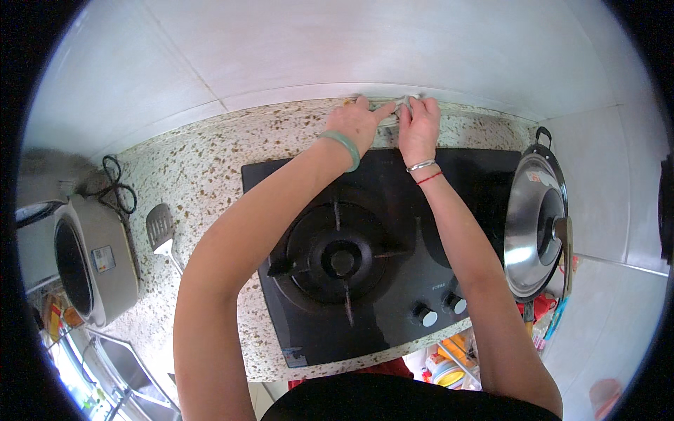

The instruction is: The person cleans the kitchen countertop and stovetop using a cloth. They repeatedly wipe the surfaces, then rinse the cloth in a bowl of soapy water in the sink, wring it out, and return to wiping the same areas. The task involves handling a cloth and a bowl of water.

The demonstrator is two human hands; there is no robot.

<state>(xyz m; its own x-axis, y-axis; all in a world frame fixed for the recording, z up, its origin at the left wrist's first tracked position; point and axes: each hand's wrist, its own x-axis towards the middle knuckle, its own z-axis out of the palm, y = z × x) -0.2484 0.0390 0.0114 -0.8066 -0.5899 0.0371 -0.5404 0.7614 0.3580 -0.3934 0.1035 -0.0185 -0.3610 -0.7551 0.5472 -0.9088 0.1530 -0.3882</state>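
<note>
At the back of the speckled countertop (203,161), my right hand (420,126) closes its fingers on a crumpled pale cloth (389,121), against the foot of the wall. Beside it, my left hand (354,123) rests on the same back strip with fingers apart. One of its digits reaches right and touches the cloth; its other fingertips are partly hidden. Both forearms pass over a black glass gas stove (379,330), whose burner (342,263) with its pan support lies between them. A green bangle is on my left wrist; a silver bracelet and red string are on my right.
A lidded wok (526,231) stands on the stove's right side. To the left lie a slotted spatula (161,228), a grey appliance (105,259) and a black cord (116,186). A sink (130,365) is at lower left; two knobs (441,311) sit at the stove's front.
</note>
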